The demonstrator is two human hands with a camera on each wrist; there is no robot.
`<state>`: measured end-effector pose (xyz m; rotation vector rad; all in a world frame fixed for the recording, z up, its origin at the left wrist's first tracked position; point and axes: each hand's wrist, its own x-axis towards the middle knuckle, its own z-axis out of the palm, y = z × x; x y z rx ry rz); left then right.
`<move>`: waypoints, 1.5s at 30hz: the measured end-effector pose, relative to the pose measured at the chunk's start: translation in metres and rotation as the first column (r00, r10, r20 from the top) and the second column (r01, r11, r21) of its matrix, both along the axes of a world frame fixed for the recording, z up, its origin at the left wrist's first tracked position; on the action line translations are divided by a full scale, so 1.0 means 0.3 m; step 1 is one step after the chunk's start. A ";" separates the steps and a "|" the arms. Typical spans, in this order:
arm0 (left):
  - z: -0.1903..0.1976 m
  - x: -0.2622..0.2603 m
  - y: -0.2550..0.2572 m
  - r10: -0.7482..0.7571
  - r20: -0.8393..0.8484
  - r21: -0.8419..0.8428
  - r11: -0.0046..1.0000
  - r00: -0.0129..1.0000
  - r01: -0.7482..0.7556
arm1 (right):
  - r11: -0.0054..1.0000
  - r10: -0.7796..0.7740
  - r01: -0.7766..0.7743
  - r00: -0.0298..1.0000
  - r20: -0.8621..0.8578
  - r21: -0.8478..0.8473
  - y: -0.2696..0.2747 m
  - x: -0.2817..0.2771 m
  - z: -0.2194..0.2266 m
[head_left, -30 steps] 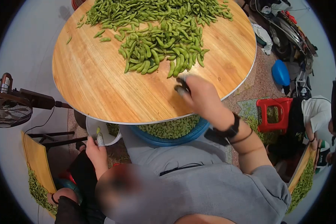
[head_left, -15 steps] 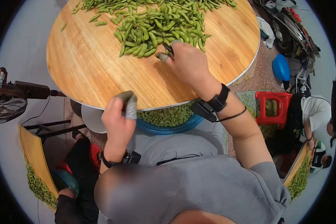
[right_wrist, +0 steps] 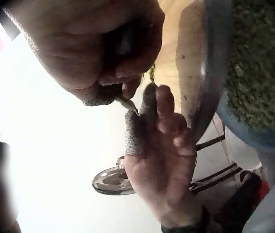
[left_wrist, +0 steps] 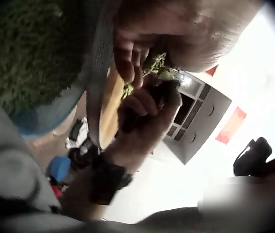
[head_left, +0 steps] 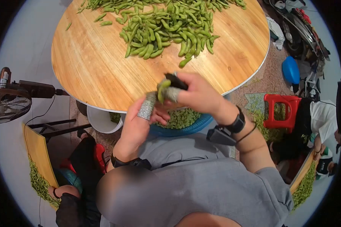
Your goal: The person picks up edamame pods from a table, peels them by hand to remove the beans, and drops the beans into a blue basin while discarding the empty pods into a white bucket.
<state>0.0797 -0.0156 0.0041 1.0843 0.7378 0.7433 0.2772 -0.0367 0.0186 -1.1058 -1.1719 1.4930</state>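
Above the table's near edge, my right hand (head_left: 201,94) pinches a green pod (head_left: 163,90) between wrapped fingertips, with something dark at its fingers. My left hand (head_left: 136,123) is close beside it, thumb and forefinger wrapped in grey. In the right wrist view, the left hand (right_wrist: 161,150) has its fingers extended and its thumb tip at the end of the pod (right_wrist: 127,103). Below both hands, a blue basin (head_left: 166,132) holds many shelled beans (head_left: 182,119). A heap of pods (head_left: 166,30) lies on the round wooden table (head_left: 94,68).
A white bucket (head_left: 104,123) stands below the table's left edge. To the left is a fan (head_left: 11,102). At the right are a red stool (head_left: 282,113), a blue object (head_left: 290,70) and another person (head_left: 322,121). Side tables at both lower corners bear more pods.
My left hand has come from beside the bucket up and right to meet the right hand. The right hand has drawn back from the heap with a pod.
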 end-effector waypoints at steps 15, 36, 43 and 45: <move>0.021 0.031 -0.030 -0.065 -0.003 -0.071 0.995 0.998 0.064 | 0.996 0.033 -0.050 0.977 0.213 0.074 -0.147 -0.012 0.040; 0.017 -0.016 -0.029 -0.211 0.124 -0.224 0.946 0.970 0.234 | 0.796 0.033 -0.401 0.777 -0.628 -0.454 -0.145 0.005 0.046; 0.034 0.013 -0.058 0.052 -0.433 0.483 0.856 0.900 0.183 | 0.907 0.031 -0.109 0.981 -0.193 -0.407 -0.163 -0.004 0.101; 0.029 0.015 -0.071 0.005 -0.454 0.464 0.855 0.891 0.232 | 0.942 -0.041 -0.010 0.989 -0.145 -0.337 -0.155 -0.007 0.062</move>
